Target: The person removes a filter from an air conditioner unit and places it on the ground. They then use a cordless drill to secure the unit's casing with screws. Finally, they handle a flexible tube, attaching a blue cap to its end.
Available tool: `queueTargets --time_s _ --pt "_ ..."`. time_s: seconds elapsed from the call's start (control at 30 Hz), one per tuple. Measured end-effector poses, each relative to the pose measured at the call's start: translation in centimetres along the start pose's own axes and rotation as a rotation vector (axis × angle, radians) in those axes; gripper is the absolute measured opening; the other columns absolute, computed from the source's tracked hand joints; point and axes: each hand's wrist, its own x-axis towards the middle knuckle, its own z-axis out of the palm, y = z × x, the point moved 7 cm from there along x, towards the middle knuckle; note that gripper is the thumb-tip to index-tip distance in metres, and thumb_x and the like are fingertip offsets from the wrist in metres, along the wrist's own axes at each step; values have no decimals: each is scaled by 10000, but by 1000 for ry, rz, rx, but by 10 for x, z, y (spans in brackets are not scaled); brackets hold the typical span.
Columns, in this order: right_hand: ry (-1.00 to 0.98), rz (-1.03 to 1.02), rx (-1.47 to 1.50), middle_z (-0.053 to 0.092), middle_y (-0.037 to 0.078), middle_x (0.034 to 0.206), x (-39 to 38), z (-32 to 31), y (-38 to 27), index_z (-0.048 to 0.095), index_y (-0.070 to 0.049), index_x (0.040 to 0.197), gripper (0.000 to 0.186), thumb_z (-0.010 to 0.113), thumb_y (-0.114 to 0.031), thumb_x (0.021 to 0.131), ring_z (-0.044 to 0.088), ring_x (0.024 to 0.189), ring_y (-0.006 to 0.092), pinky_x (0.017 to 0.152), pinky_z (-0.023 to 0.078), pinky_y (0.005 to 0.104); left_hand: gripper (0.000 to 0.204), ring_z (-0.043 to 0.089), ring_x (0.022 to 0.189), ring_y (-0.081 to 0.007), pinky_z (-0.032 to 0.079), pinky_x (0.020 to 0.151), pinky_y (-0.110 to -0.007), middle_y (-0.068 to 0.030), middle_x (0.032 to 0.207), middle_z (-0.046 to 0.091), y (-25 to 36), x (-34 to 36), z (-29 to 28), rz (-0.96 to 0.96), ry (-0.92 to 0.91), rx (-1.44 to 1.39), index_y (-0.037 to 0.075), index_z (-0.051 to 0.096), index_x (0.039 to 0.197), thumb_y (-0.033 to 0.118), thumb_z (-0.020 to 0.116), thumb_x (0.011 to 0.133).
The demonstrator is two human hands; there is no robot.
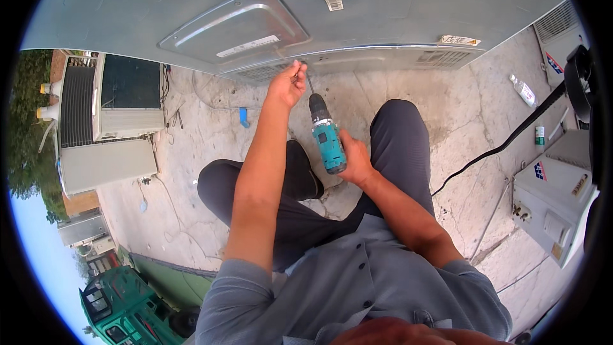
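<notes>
A grey metal casing [408, 6] spans the upper view, with a raised rectangular panel [233, 20] and vent slots [440, 57] along its lower strip. My left hand [288, 84] is raised at the lower strip, fingers closed at the tip of a long thin bit [309, 83]; what they pinch is too small to tell. My right hand [354, 160] grips a teal and black cordless drill [329, 145], pointed up at the casing, its bit reaching the strip beside my left fingertips. My bent legs [399, 137] are below the casing, either side of the drill.
Outdoor units stand at left [105, 166] and right [543, 198], on cracked concrete [460, 121]. A plastic bottle [522, 89], a small can [539, 135], a blue object [244, 117] and cables lie about. A black hose [485, 153] crosses the right. A green truck [128, 306] is at lower left.
</notes>
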Motion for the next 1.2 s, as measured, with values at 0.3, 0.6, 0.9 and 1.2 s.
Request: queueTargets --time_s 0.3,0.6,0.9,1.2 --pt "-8 -23 8 630 207 765 -1 -2 -4 489 -65 986 385 735 -173 710 632 773 453 670 498 482 128 587 685 -73 390 518 -199 -90 1008 711 -4 4 -3 -20 9 -20 63 590 1034 168 628 973" --pt "-61 7 -46 648 231 822 2 3 6 484 -64 1025 432 740 -205 707 628 813 466 696 491 507 198 525 644 -55 395 524 -192 -94 1039 698 -5 -13 12 -134 -99 78 59 589 1068 216 648 962" --pt "-38 -47 -35 642 241 775 3 6 8 500 -55 1104 513 749 -246 699 628 768 465 680 488 525 161 504 599 -53 388 512 -195 -22 874 697 -6 -8 2 -146 -89 70 77 637 995 222 681 938" --pt "-44 -14 -33 652 240 791 4 4 2 518 -62 1101 504 755 -262 703 635 776 455 687 485 519 177 518 629 -65 376 511 -193 15 815 660 -9 -6 1 -152 -87 36 76 660 967 251 671 946"
